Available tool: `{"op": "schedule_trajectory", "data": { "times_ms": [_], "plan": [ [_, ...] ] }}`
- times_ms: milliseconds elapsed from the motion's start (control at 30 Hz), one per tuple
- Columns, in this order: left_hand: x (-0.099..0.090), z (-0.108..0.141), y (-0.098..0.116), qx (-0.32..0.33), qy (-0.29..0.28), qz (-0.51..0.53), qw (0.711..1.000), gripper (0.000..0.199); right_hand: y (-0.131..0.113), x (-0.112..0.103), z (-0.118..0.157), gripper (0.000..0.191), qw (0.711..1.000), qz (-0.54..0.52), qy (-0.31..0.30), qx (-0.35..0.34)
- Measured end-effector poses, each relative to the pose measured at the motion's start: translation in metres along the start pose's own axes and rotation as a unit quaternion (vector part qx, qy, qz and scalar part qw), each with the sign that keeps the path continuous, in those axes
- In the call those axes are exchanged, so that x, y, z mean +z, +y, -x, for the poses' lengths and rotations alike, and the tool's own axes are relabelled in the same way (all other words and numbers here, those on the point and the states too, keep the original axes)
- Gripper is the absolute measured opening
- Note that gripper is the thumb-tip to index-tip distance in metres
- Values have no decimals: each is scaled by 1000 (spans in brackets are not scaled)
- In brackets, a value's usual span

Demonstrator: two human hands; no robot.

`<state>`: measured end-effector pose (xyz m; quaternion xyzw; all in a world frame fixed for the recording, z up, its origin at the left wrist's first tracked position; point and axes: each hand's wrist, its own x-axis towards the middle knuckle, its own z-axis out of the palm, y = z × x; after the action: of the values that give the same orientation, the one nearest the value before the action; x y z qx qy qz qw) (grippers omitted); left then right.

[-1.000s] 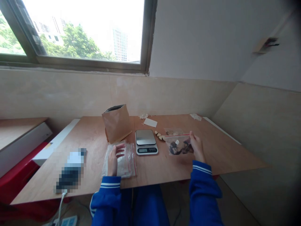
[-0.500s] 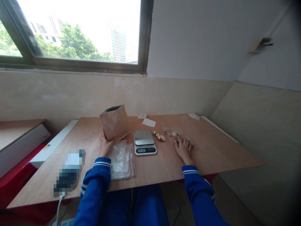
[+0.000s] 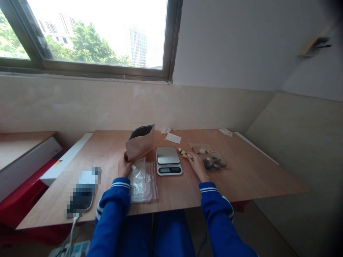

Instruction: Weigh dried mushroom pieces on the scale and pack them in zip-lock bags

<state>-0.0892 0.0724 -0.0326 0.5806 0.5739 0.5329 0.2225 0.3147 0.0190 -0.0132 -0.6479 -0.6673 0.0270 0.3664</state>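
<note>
**Paper bag tilted at the left hand, right hand at the pale pieces**

The paper bag stands at about 10 o'clock from the scale, leaning to the right on the wooden counter, its dark-lined mouth open upward. It looks light and fairly stiff, though thin enough to dent, so its lower body seems the best place to take hold, with the mouth kept up. The pale pieces lie in a short row at about 3 o'clock from the scale. They look small, hard and apt to roll, which would suit a fingertip pinch.

The left hand is at the bag's lower left corner, touching it. Its fingers pass out of sight behind the paper, so how firmly it holds cannot be told. The right hand is narrowly closed, its fingertips at the pale pieces; whether it has one cannot be told.

Clear bags lie at 8 o'clock from the scale, just right of the left hand. A zip bag of dark pieces overlaps a flat bag beyond the right hand.
</note>
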Motion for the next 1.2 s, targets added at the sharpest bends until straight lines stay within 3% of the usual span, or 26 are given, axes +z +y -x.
{"op": "schedule_trajectory", "data": {
  "times_ms": [167, 333, 467, 600, 800, 1067, 1133, 1200],
  "plan": [
    [0, 0, -6, 9, -10, 2, 1000, 52, -48, 19, -21, 34, 991, -112, 63, -23],
    [1, 0, -10, -4, -15, 25, 1000, 51, -81, 48, -30, 29, 993, -88, 3, -79],
    [1, 1, -9, -4, -18, 28, 999, 52, -69, 52, -26, 37, 994, -63, -6, -90],
    [0, 1, -8, -6, -17, 30, 999, 53, -39, 45, -29, 40, 999, -39, 30, -18],
    [1, 1, -7, -13, -25, 38, 999, 54, -10, 35, -31, 33, 999, -29, -23, 19],
    [-1, 4, -1, -4, -33, 20, 999, 44, -40, 33, -40, 31, 989, -134, 57, 20],
    [-1, 5, 1, -8, -37, 29, 999, 45, -51, 33, -43, 31, 981, -191, 43, 3],
    [-2, 6, 3, -10, -41, 37, 998, 45, -62, 31, -46, 27, 977, -212, -12, -21]
  ]
}}
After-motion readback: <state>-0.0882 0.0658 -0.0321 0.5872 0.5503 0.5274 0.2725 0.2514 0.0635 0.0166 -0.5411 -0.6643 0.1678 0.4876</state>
